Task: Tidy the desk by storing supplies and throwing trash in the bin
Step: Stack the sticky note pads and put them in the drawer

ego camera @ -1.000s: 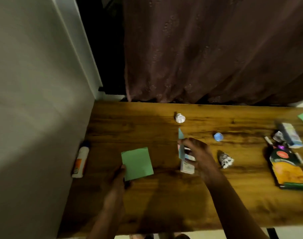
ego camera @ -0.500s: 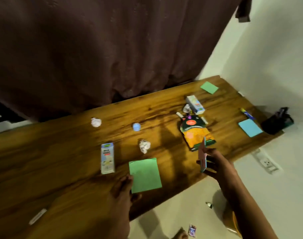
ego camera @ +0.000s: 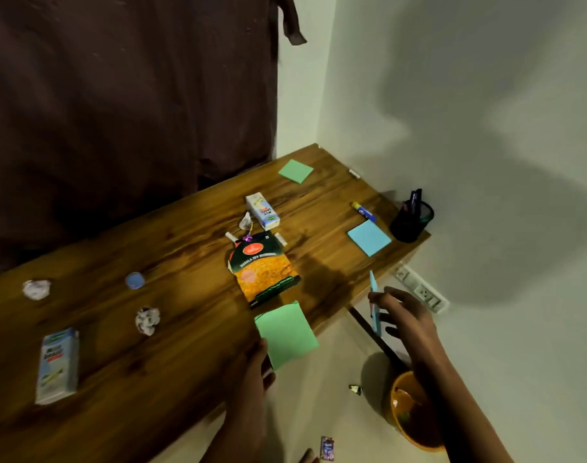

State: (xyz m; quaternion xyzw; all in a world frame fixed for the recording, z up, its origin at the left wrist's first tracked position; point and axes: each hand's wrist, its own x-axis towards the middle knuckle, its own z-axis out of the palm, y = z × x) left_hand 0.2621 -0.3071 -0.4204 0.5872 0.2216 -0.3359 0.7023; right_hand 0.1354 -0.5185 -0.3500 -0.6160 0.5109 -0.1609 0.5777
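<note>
In the head view, the left hand [ego camera: 252, 372] holds a green pad of sticky notes [ego camera: 285, 335] by its lower corner; the thumb and fingers pinch the paper, and the pad hangs over the near edge of the wooden desk [ego camera: 185, 362]. The right hand [ego camera: 405, 324] is out past the desk edge, over the floor. Its fingers are clamped on a thin blue pad [ego camera: 375, 305], which stands on its edge, almost upright. Below this hand, on the floor, stands an orange bin [ego camera: 402, 412] with some trash inside; the forearm hides part of it.

On the desk lie an orange snack packet [ego camera: 262, 269], a milk carton [ego camera: 262, 210] behind it, and a second milk carton [ego camera: 56, 365] at the near left. Two crumpled paper balls [ego camera: 147, 320] [ego camera: 35, 289] and a small blue cap [ego camera: 135, 281] lie between them. A small wrapper [ego camera: 245, 222] lies just beside the far carton. At the far end there is another green pad [ego camera: 296, 171], a blue pad of notes [ego camera: 369, 237], a glue stick [ego camera: 363, 211], and a black pen holder [ego camera: 410, 222] at the corner near the wall. A candy wrapper [ego camera: 327, 447] lies on the floor.
</note>
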